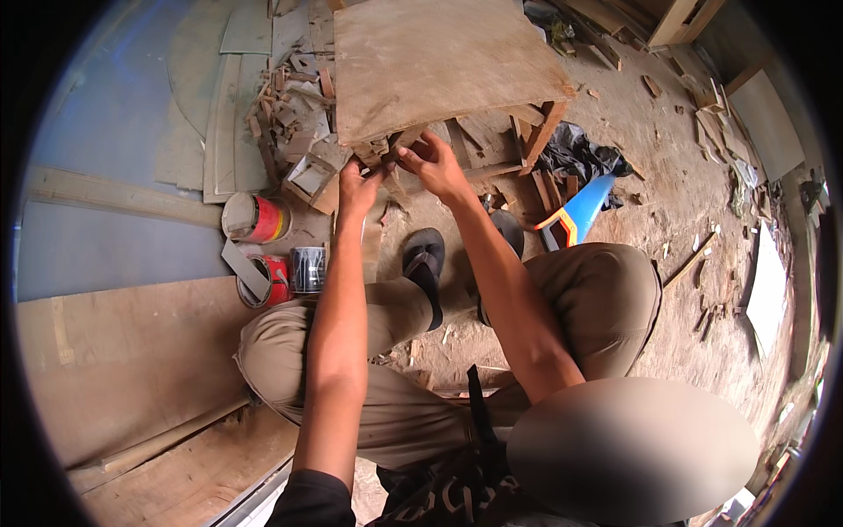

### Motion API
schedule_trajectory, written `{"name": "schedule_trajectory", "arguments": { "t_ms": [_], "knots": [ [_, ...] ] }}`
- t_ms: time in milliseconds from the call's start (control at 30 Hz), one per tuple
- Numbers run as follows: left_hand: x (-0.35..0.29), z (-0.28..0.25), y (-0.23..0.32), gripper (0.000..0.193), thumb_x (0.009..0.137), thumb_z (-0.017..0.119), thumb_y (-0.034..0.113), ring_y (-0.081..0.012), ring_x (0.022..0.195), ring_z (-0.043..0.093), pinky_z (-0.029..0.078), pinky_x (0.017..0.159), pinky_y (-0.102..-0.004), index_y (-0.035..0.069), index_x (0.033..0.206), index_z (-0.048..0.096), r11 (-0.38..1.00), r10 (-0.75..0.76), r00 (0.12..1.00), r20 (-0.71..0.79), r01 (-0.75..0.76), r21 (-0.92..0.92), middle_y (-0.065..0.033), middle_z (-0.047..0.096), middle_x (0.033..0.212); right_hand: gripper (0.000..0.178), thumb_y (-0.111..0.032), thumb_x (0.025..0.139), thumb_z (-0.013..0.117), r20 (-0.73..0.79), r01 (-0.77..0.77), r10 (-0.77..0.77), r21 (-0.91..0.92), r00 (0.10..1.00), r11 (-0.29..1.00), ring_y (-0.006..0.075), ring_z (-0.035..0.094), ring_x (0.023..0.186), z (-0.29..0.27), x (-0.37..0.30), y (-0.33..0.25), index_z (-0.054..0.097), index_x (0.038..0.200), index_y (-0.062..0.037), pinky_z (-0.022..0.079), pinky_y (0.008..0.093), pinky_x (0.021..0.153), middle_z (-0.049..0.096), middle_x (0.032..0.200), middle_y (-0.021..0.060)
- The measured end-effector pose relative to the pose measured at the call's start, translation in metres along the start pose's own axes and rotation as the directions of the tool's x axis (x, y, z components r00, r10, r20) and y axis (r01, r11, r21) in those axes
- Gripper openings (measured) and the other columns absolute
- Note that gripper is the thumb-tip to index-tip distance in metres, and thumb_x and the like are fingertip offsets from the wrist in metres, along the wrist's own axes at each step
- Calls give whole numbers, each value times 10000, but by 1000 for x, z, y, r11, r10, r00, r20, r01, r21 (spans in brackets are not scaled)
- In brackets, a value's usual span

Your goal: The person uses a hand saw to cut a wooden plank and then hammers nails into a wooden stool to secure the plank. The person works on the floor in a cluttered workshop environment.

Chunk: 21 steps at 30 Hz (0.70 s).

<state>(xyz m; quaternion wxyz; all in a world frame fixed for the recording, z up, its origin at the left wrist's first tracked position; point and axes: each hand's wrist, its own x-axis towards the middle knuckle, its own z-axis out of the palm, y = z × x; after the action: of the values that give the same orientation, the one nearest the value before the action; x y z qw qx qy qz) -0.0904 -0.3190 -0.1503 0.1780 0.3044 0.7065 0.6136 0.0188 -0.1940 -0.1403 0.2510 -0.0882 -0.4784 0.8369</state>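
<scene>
Black short sleeve [313,502] on the left arm, and there's pale lettering across that dark top [411,508]! Left hand [355,186] and right hand [434,167] both bare. Roomy khaki trousers [606,294], creased, a black strap [479,408], dark sock [428,294], thong-strapped sandal [421,248]!

The low wooden table [448,66] is showing mottled tan-brown with darker smudges. The handsaw [591,207] is pairing bright blue with orange and black at its handle [572,231]. One paint can [267,220] is wearing red with a yellow band. The plastic bag [575,155] is gleaming black, the trousers [606,299] are showing khaki-brown, and the T-shirt [399,505] is displaying pale lettering on black.
</scene>
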Motion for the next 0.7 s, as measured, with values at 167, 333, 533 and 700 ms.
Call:
{"name": "schedule_trajectory", "arguments": {
  "t_ms": [167, 333, 533, 700],
  "knots": [
    [3, -2, -4, 383, 796, 760, 57, -133, 979, 617, 474, 874, -275, -9, 1148, 626, 997, -4, 998, 59, 9, -76, -69, 677, 1106, 420, -59, 937, 601, 21, 36, -37, 30, 999, 999, 222, 610, 1052, -4, 2, 4, 421, 1282, 99, 504, 314, 890, 626, 1162, 185],
    [7, -6, -8, 368, 822, 735, 59, -139, 1027, 609, 446, 918, -272, 5, 1170, 628, 997, 22, 991, 132, -12, -73, -56, 673, 1123, 348, -47, 922, 617, -7, 77, -76, 34, 997, 996, 185, 611, 1037, 1, -2, 5, 509, 1237, 53, 506, 317, 864, 656, 1121, 132],
    [9, -12, -10, 357, 850, 709, 85, -126, 1035, 586, 426, 924, -289, -12, 1180, 618, 998, -56, 982, 182, 61, -19, -56, 656, 1149, 348, -56, 933, 606, -14, 117, -117, -20, 993, 993, 184, 601, 1069, 3, -6, 2, 511, 1254, 40, 500, 316, 907, 646, 1159, 136],
    [9, -23, -21, 231, 803, 634, 74, -125, 926, 582, 429, 870, -273, 0, 1022, 629, 940, -208, 973, 99, 227, -256, -29, 646, 1024, 354, -70, 938, 607, -33, 106, -108, -60, 994, 993, 176, 599, 1066, 6, -6, 1, 508, 1259, 41, 494, 313, 919, 648, 1142, 127]
  ]
}}
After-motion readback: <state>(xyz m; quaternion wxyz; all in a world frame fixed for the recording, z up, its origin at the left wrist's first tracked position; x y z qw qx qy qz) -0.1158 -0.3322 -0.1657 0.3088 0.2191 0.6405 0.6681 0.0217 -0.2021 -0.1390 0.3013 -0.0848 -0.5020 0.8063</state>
